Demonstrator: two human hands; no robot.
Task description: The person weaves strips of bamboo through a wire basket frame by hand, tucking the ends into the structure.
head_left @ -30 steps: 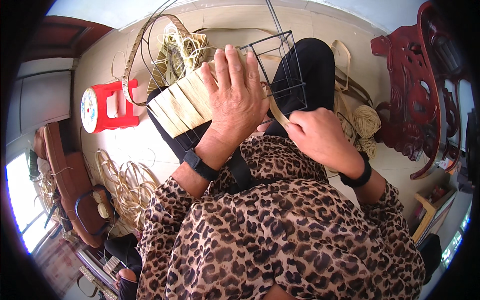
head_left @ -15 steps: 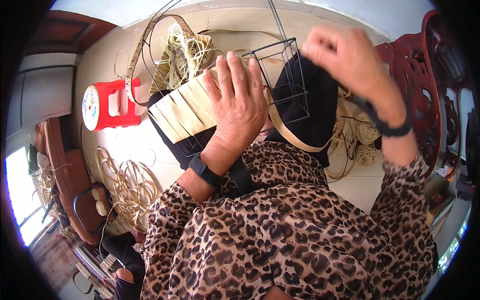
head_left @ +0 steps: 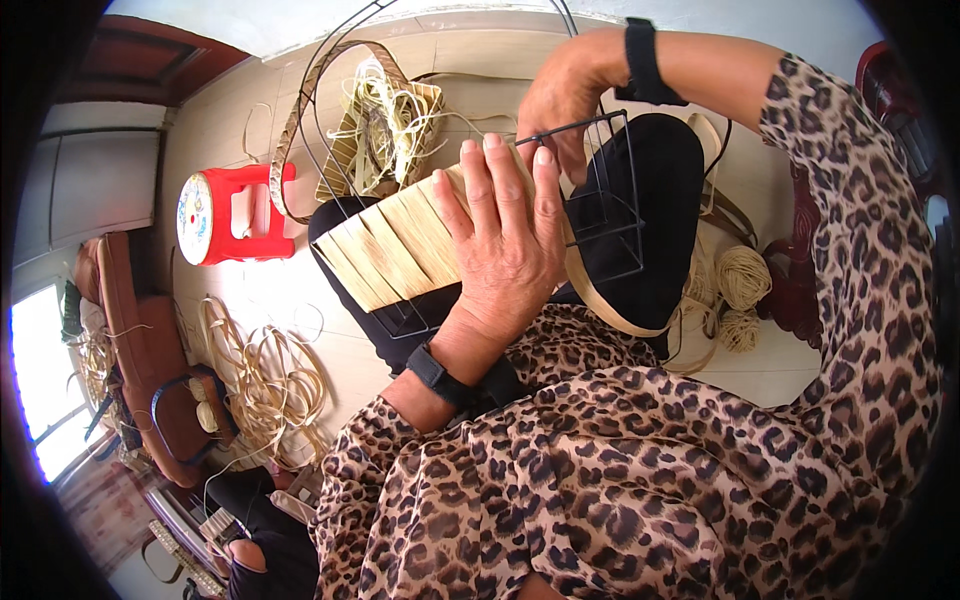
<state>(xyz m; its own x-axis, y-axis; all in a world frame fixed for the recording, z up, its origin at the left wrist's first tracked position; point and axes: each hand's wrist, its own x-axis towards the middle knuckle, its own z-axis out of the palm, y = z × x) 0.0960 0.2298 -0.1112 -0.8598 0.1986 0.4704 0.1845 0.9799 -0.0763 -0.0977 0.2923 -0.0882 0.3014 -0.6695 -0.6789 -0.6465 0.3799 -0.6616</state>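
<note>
- Left hand (head_left: 505, 255): laid flat, palm down, over the woven part of a black wire basket frame (head_left: 600, 215); fingers together and extended, tips reaching the frame's upper wire. The grip is a press of palm and fingers on the weave; whether the thumb closes under it cannot be told.
- Black wire basket frame: lies across the person's lap on the black trousers (head_left: 660, 200), tilted, open wire end toward the right, woven end toward the left.
- Flat pale tan straw strips (head_left: 395, 250): wrapped side by side around the frame's left half, forming a banded panel; the left hand covers its right edge.
- Right hand (head_left: 565, 100): raised above the frame's far side, behind the left fingertips, back of the hand toward the camera; fingers curled down at the top wire. Finger closure is hidden, so the grip state cannot be told.
- Loose tan strip (head_left: 610, 305): runs from under the left hand, curving below the frame over the right thigh.
- Both wrists carry black bands; sleeves are leopard-print.
- Floor surroundings: red plastic stool (head_left: 235, 215) lying on its side to the left; a tangle of pale straw on a woven square mat (head_left: 385, 130) beyond the knees; coils of flat straw strip (head_left: 265, 385) on the tiles at lower left; two balls of pale twine (head_left: 742, 290) at right, near dark red carved wooden furniture (head_left: 905, 95).
</note>
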